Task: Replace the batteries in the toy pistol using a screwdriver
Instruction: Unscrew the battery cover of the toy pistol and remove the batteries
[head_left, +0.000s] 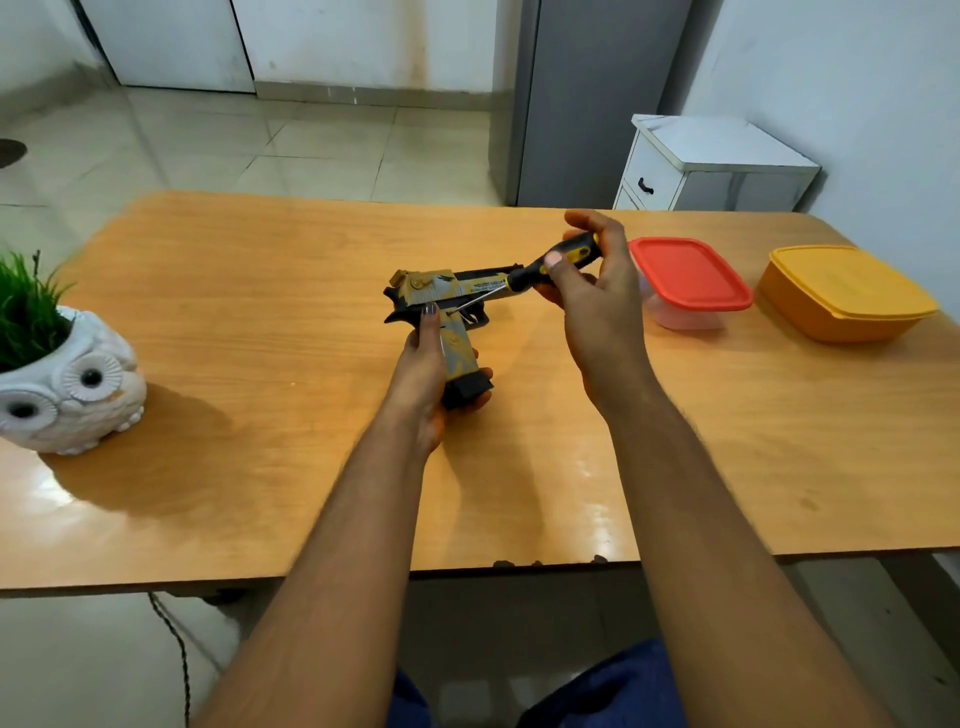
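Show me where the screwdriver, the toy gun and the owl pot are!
screwdriver (563, 258): head view, on its black and yellow handle.
toy gun (457, 345): head view, on its grip.
owl pot (98, 358): head view, on the white body above one eye.

I find both forearms bare, reaching forward from six o'clock toward centre. My left hand (423, 364) is curled round the toy pistol (447, 299) grip, thumb extended up along its side toward twelve o'clock. My right hand (597, 291), raised at one o'clock from the left, pinches the screwdriver (550, 265) handle between thumb and fingers, wrist bent.
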